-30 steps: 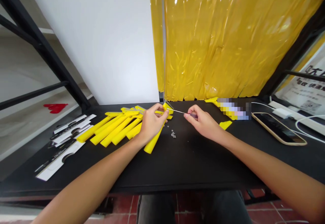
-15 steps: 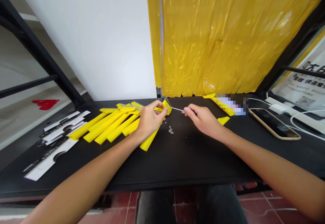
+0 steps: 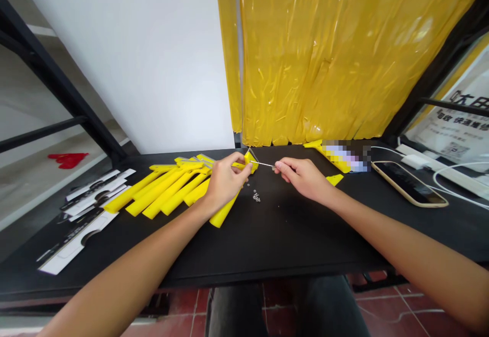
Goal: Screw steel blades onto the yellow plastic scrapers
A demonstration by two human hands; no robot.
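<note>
My left hand (image 3: 226,178) is closed around the head end of a yellow plastic-handled tool (image 3: 223,214), whose handle slants down toward me. A pointed clear or metallic edge stands up from its yellow head. In my right hand (image 3: 301,174), thumb and fingers pinch a thin straight metal rod (image 3: 266,164), like a hex key or slim driver. Its far tip meets the yellow head beside my left thumb; the exact contact is hidden. Small metal nuts (image 3: 255,196) lie on the black table just below. Several matching yellow tools (image 3: 162,192) lie in a row left of my left hand.
White-and-black card sleeves (image 3: 80,243) lie at the left. Toward the right are another yellow piece (image 3: 334,179), a partly pixelated yellow item (image 3: 336,156), a phone (image 3: 410,183), and a white power strip (image 3: 439,169) with cables. Yellow plastic film (image 3: 313,62) hangs behind the table (image 3: 275,245).
The view has shifted slightly. My right hand has moved a little toward the left hand, with the rod still at the yellow head. The left hand keeps its hold.
</note>
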